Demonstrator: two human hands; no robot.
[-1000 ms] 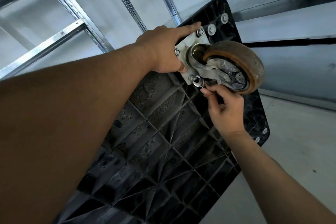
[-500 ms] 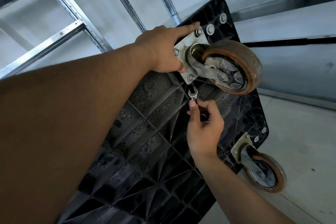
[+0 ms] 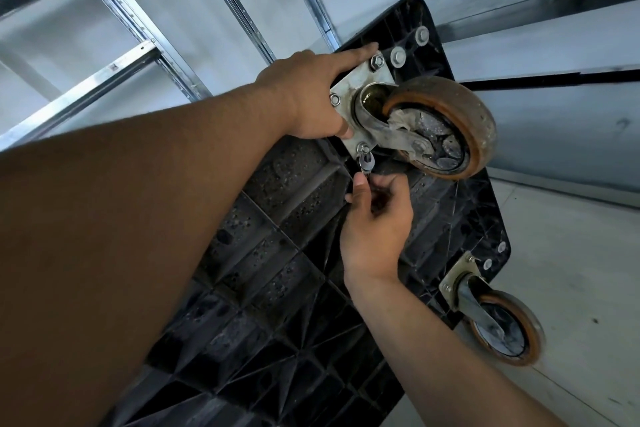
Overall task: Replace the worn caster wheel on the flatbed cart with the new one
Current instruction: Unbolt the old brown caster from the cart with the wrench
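Your left grip (image 3: pixel 308 100), fingers straight, is pressing the plate (image 3: pixel 360 78); your right grip (image 3: pixel 377 229) is pinching the wrench (image 3: pixel 366 163) at the bolt (image 3: pixel 363 148).

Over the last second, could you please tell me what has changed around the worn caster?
The right hand drew the wrench down off the lower nut, then raised it again; its head is back at that nut. Its grip on the wrench held. The left hand stayed pressed on the mounting plate; caster wheel and cart did not move.
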